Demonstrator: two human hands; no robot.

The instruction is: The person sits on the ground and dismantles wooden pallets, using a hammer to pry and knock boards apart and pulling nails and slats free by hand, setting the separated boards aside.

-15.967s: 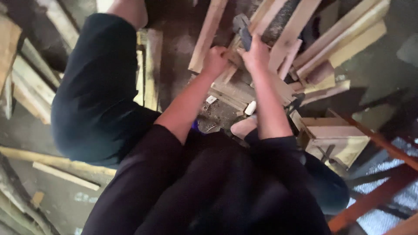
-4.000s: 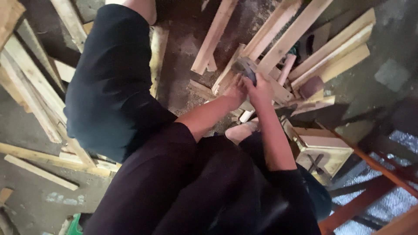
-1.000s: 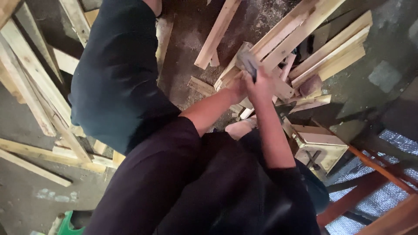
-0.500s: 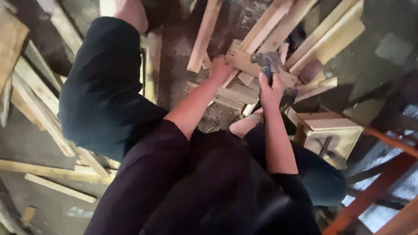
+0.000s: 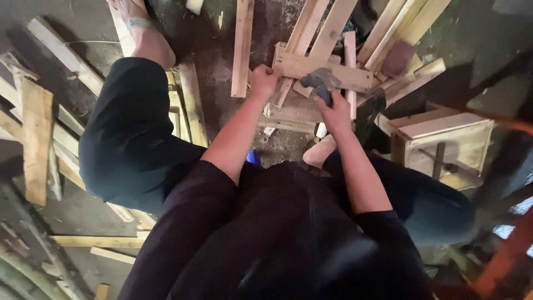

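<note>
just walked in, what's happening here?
A person sits low on the floor among scattered wooden slats. The left hand grips the end of a wooden slat lying across the pile. The right hand holds a hammer, its head right at that slat. A small wooden stool stands to the right.

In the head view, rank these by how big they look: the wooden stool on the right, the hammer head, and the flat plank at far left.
1. Wooden stool, largest.
2. Flat plank.
3. Hammer head, smallest.
</note>
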